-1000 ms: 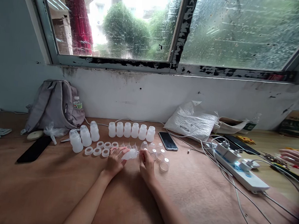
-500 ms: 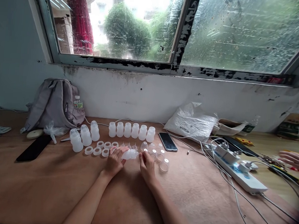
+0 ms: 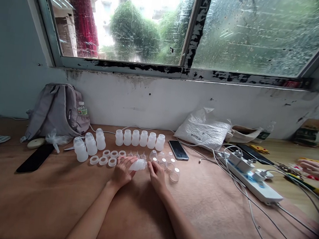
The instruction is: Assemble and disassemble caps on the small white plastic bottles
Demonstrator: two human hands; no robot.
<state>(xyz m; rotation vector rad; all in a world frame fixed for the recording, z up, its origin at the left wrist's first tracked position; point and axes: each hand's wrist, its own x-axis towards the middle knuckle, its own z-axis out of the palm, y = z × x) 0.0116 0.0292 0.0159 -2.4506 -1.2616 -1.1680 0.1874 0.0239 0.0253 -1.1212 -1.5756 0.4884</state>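
My left hand (image 3: 121,171) and my right hand (image 3: 157,175) hold a small white plastic bottle (image 3: 138,165) on its side between them, low over the wooden table (image 3: 57,200). The left fingers wrap its base; the right fingers pinch its neck end. Behind the hands stands a row of several white bottles (image 3: 140,138). Three capped bottles (image 3: 89,145) stand to the left. White rings (image 3: 108,158) lie left of my left hand, clear caps (image 3: 169,165) right of my right hand.
A grey backpack (image 3: 55,112) leans on the wall at the left, a black phone (image 3: 35,158) before it. Another phone (image 3: 178,150), a white plastic bag (image 3: 203,129) and a power strip (image 3: 254,181) with cables lie right. Another person's hand (image 3: 315,169) rests at the far right.
Both hands stay on the bottle; its tilt shifts slightly between the fingers. The view has drifted a little.
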